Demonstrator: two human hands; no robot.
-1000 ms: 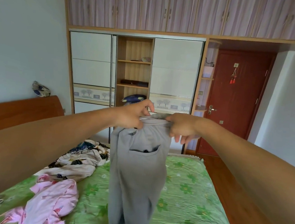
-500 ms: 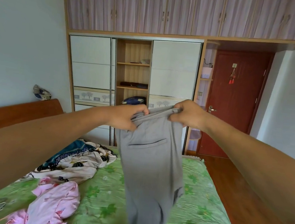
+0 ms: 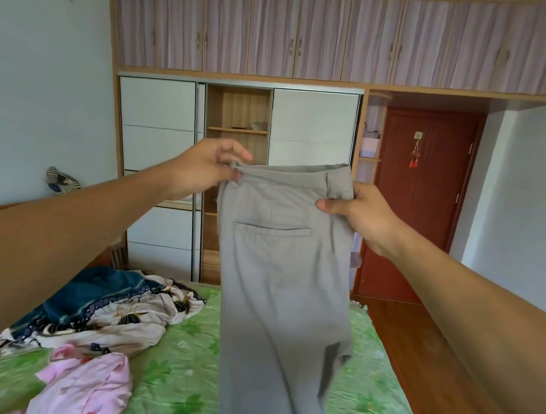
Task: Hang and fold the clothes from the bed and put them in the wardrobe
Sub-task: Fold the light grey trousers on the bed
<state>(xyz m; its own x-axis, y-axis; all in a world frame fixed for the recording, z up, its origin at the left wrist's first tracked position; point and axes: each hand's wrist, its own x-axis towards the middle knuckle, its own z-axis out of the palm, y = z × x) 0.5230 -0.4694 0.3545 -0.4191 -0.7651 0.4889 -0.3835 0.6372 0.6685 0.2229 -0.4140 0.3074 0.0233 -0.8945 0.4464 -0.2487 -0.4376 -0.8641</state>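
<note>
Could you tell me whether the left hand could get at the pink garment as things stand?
Probably not yet: the left hand pinches the raised trousers; the pink garment lies uncovered on the bed below; only that grip hinders it.

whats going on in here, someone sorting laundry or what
A person is holding up a pair of grey trousers by the waistband, the left hand pinching one end and the right hand gripping the other. The legs hang down over the green bed. A pink garment and a patterned pile lie unfolded on it. The wardrobe stands behind.
</note>
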